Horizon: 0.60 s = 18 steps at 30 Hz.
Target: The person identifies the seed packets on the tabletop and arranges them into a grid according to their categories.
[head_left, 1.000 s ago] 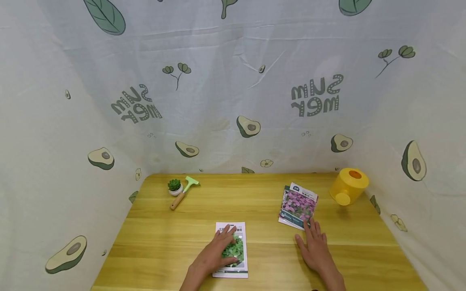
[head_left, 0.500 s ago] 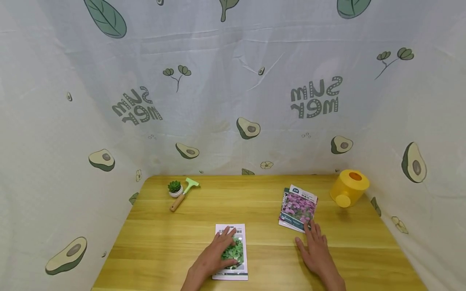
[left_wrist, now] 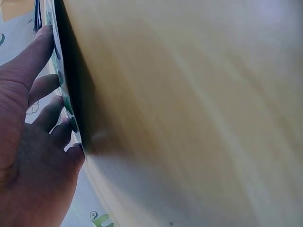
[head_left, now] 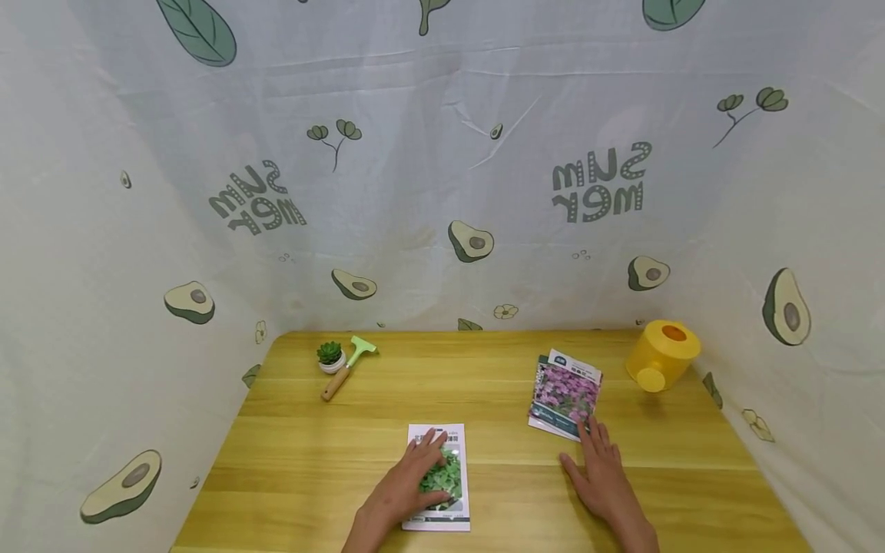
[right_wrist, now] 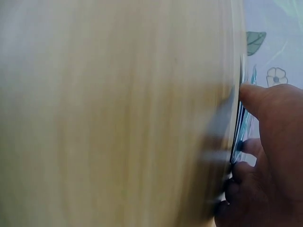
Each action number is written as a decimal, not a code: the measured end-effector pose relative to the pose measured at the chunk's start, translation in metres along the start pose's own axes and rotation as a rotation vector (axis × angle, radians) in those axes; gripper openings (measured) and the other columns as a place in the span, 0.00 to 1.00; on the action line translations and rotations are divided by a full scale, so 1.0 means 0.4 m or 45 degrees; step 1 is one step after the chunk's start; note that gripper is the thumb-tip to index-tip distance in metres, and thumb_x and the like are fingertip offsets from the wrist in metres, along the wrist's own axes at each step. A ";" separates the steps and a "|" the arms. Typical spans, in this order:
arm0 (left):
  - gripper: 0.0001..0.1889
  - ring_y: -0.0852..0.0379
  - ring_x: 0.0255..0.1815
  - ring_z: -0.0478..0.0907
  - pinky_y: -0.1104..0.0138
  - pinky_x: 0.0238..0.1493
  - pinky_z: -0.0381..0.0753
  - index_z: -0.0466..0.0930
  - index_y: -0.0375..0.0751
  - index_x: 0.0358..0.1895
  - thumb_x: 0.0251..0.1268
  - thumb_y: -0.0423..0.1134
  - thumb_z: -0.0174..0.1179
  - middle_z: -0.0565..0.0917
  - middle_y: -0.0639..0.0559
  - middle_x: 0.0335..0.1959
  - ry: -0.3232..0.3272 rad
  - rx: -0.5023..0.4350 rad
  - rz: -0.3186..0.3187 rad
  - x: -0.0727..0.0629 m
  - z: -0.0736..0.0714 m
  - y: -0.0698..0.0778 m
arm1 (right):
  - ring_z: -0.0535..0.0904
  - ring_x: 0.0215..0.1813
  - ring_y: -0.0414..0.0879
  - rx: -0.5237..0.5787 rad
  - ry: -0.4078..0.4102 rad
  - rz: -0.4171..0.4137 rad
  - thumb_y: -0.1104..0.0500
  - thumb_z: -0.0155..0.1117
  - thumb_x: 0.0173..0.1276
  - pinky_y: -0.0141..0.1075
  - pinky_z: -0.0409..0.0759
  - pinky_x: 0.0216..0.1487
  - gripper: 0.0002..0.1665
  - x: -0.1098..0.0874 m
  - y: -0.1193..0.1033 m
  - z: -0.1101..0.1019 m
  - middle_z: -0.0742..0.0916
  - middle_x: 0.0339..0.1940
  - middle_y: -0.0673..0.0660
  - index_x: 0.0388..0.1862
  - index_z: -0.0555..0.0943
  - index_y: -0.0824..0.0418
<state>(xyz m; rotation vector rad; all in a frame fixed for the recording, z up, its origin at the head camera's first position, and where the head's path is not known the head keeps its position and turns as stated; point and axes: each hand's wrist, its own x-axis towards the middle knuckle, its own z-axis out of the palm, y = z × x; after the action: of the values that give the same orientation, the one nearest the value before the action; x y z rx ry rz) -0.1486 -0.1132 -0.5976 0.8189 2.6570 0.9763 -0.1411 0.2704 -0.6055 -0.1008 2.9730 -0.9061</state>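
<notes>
A white seed packet with a green-leaf picture (head_left: 452, 470) lies flat on the table in front of the person. My left hand (head_left: 408, 480) rests across it with fingers spread, covering its left side. In the left wrist view the thumb and fingertips (left_wrist: 46, 34) press on the packet's face. Farther right lies a small stack of seed packets, a purple-flower packet (head_left: 568, 392) on top. My right hand (head_left: 600, 476) rests on the table just below the stack, its fingers loosely straight. Its index fingertip reaches the stack's lower right corner.
At the back left, a small potted succulent (head_left: 331, 357) stands beside a little rake-like tool (head_left: 349, 369) with a green head and wooden handle. A yellow watering can (head_left: 664, 355) sits at the back right. A printed white cloth (head_left: 408, 177) surrounds the wooden table (head_left: 276, 461).
Both hands and the packets keep their places on the table. Only the head view shifts slightly up and down.
</notes>
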 end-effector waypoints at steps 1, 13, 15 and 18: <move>0.18 0.42 0.88 0.55 0.42 0.86 0.53 0.80 0.50 0.53 0.67 0.48 0.76 0.64 0.49 0.86 0.001 -0.001 0.003 -0.001 -0.001 -0.001 | 0.46 0.83 0.83 -0.007 0.005 -0.007 0.47 0.61 0.84 0.82 0.47 0.76 0.49 0.001 0.001 0.001 0.52 0.84 0.85 0.84 0.55 0.79; 0.19 0.40 0.87 0.57 0.45 0.87 0.53 0.79 0.49 0.53 0.67 0.49 0.76 0.65 0.46 0.85 0.046 0.017 0.080 -0.003 0.008 -0.010 | 0.47 0.82 0.84 -0.014 0.012 -0.008 0.48 0.65 0.81 0.82 0.48 0.76 0.51 -0.002 -0.007 -0.007 0.52 0.83 0.86 0.82 0.55 0.81; 0.19 0.40 0.87 0.57 0.48 0.88 0.52 0.79 0.50 0.53 0.67 0.50 0.75 0.65 0.47 0.86 0.057 0.020 0.087 -0.004 0.010 -0.015 | 0.47 0.83 0.84 -0.015 0.009 -0.004 0.48 0.65 0.82 0.82 0.48 0.76 0.51 -0.002 -0.012 -0.009 0.52 0.83 0.85 0.82 0.55 0.81; 0.19 0.41 0.87 0.58 0.52 0.88 0.50 0.79 0.52 0.53 0.68 0.51 0.75 0.66 0.47 0.85 0.077 0.019 0.106 -0.005 0.012 -0.021 | 0.47 0.82 0.85 -0.011 0.025 -0.008 0.49 0.64 0.82 0.82 0.49 0.76 0.50 0.000 -0.015 -0.012 0.52 0.83 0.86 0.82 0.55 0.82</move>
<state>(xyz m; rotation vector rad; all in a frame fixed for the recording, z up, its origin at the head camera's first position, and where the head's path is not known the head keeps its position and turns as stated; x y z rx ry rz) -0.1486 -0.1169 -0.6067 0.9240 2.7035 1.0175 -0.1411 0.2680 -0.5981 -0.1023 2.9964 -0.8999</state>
